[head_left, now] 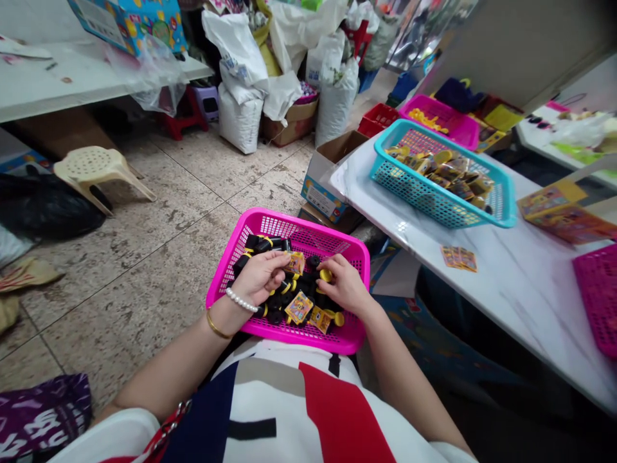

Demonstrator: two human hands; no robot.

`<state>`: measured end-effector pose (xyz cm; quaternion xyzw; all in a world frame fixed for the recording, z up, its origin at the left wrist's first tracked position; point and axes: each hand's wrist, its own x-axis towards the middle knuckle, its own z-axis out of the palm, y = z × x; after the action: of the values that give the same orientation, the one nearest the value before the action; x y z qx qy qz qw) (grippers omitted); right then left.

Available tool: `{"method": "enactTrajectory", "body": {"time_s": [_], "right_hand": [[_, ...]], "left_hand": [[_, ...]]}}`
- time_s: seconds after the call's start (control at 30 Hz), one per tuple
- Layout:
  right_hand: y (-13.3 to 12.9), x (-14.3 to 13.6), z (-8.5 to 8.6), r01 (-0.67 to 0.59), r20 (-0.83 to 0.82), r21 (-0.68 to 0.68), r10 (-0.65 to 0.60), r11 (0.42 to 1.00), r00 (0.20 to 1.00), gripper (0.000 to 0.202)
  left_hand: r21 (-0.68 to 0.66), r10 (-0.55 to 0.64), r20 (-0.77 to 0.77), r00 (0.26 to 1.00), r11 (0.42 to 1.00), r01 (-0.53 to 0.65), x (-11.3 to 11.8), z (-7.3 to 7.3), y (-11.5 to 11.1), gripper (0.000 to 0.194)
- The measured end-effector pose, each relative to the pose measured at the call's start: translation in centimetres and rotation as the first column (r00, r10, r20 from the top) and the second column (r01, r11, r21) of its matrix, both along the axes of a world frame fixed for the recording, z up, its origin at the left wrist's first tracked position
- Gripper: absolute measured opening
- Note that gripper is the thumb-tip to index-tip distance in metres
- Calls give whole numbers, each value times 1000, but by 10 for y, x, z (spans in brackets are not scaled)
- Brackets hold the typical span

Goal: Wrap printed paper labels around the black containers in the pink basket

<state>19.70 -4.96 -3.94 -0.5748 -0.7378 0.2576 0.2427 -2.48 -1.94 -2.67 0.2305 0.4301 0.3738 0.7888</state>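
Note:
A pink plastic basket (270,222) rests on my lap, filled with several small black and yellow toy pieces (263,245) and little printed stickers (299,307). My left hand (259,278), with a pearl bracelet and a gold bangle at the wrist, is curled inside the basket and pinches a small orange-labelled piece (295,262). My right hand (344,284) lies in the basket too, fingers closed around a yellow-capped piece (326,275).
A white table (506,289) on the right carries a teal basket (501,212) of yellow toys, loose stickers (459,258), printed cards and another pink basket (600,296). A cream stool (96,168), sacks and boxes stand on the tiled floor.

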Motion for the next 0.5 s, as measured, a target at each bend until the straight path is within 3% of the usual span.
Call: {"method": "enactTrajectory", "body": {"time_s": [0.07,0.13,0.2,0.23,0.37,0.5], "right_hand": [[-6,-3,4,84,-342,-74,-104,994,934,24],[-10,-8,10,97,-626,-182,-191,979,756,31],[-13,-14,15,60,-753,-239,-224,969,619,34],[-13,-17,18,51,-770,-249,-230,967,596,34],[-13,-25,22,122,-708,-257,-273,959,652,30],[-15,-30,23,215,-644,-140,-253,967,722,26]], "left_hand": [[-7,17,11,1000,1000,-17,2,-2,-2,14],[-12,22,22,1000,1000,-22,5,-2,-4,15],[-18,16,43,999,1000,-15,8,-1,-5,16],[-25,10,59,998,1000,-9,9,0,-6,16],[-53,-16,167,986,998,26,9,6,-7,15],[-72,-12,209,978,997,27,10,6,-8,15]]}}
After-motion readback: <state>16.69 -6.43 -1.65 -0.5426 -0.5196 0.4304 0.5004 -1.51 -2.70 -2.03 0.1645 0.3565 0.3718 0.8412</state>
